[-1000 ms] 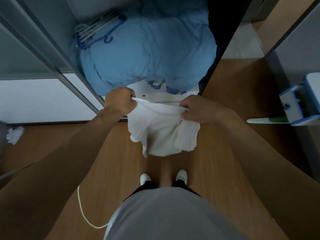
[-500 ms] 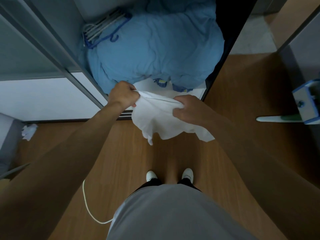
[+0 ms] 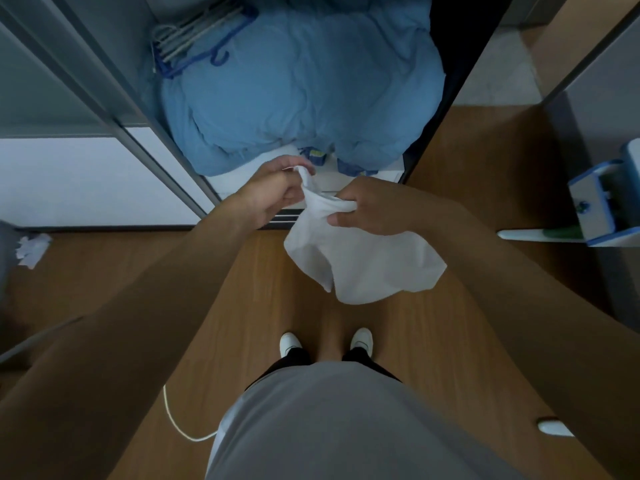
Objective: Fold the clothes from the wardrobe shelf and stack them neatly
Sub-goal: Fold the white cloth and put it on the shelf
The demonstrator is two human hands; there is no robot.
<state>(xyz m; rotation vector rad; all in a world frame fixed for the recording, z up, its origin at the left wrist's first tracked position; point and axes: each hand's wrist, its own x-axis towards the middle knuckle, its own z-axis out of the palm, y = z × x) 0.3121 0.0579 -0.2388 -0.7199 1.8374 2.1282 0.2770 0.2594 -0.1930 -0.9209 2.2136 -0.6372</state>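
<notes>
A white garment (image 3: 363, 258) hangs crumpled in the air in front of the open wardrobe, above the wooden floor. My left hand (image 3: 273, 192) pinches its top corner, which sticks up between my fingers. My right hand (image 3: 370, 206) grips a bunched fold of the cloth just to the right, and most of the fabric droops below and to the right of that hand. Behind my hands a large blue quilt (image 3: 304, 81) fills the wardrobe shelf (image 3: 360, 181), whose white front edge shows under it.
Blue and white hangers (image 3: 194, 36) lie on the quilt's far left. Sliding door rails (image 3: 138, 126) run along the left. A blue-and-white box (image 3: 599, 202) stands at the right, crumpled paper (image 3: 31, 247) lies at the left, and a white cord (image 3: 180, 424) trails on the floor by my feet.
My hands have come closer together, bunching the garment's top edge. The left hand now holds only a corner, and the cloth has swung down and to the right under my right hand.
</notes>
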